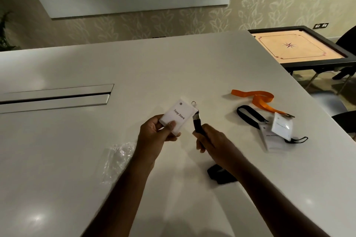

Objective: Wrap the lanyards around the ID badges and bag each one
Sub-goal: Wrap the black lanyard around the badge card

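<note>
The white ID badge is held up over the white table, pinched at its lower corner by the left hand, thumb laid across the front. Its black lanyard is gripped just below the metal clip by the right hand, fingers curled round the strap. A clear bag is lying left; two more badges and an orange lanyard are seen well right.

plastic bag left of hands, spare badges right
</note>
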